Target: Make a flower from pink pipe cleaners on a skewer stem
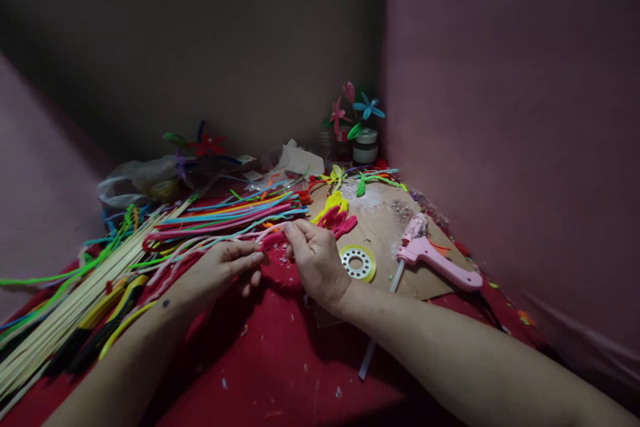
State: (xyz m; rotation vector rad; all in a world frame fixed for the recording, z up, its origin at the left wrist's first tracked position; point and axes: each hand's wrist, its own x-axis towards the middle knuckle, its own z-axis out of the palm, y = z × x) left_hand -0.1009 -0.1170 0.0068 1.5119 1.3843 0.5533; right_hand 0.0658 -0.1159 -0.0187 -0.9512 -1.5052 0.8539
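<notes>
Pipe cleaner (274,239), a pink fuzzy length bent into a small loop, sits pinched between both hands just above the red worktop (280,360), a little left of the picture's centre; the right hand (316,261) has its fingers (295,235) narrowed onto the loop's end at its 10 o'clock, and the left hand (227,267) has thumb and forefinger closed on the same strand from the 9 o'clock side, other fingers loosely curled. By the look of it the strand is very light, soft on the surface and wiry inside, so it should bend easily and keep the bend; it seems neither slippery nor fragile, and the best hold is likely close beside the bend, since a grip far along would let it flex.

Outward at 12 o'clock of the hands lie finished pink and yellow petal loops (336,212) on a cardboard sheet (385,240); at 3 o'clock a roll of tape (358,263), then a pink glue gun (431,252); at 9 to 10 o'clock a spread of coloured pipe cleaners (230,215) and pale wooden sticks (75,307); far at 1 o'clock small finished flowers (357,110) stand in a pot.

Dim light blurs the pinch; how the loop closes is hidden under the fingertips, and the clutter at 11 o'clock is hard to make out.
</notes>
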